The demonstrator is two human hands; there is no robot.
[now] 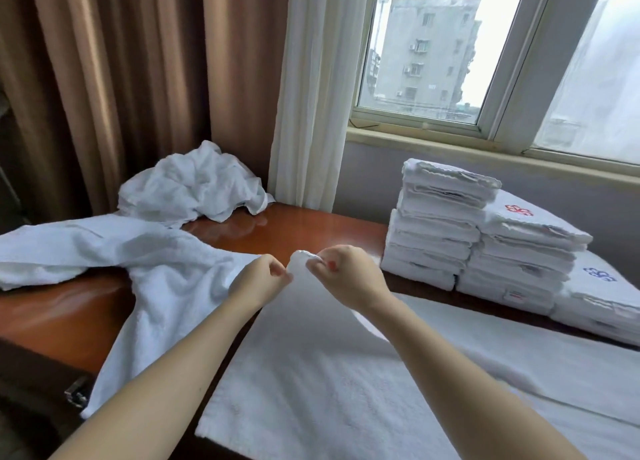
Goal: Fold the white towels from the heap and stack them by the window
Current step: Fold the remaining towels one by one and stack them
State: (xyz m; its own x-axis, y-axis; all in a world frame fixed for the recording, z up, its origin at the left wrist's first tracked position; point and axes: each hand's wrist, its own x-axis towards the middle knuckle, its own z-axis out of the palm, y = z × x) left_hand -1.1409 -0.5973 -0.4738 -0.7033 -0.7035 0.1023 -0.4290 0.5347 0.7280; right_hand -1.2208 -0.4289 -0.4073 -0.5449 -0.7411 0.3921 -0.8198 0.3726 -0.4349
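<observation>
Left hand [263, 279] and right hand [343, 276] are raised close together, and the fingers [320, 262] of each pinch the gathered top edge of a white towel [311, 373]. The towel slopes down from the fingers toward the person, over the wooden table [304, 224].

Left of the fingers, a second towel [121, 252] lies unfolded, draped over the table edge. Beyond the fingers and to their left sits the crumpled heap [194, 186].

Right of the fingers stand folded stacks [443, 224] side by side under the window [426, 61], the tallest nearest the fingers.
</observation>
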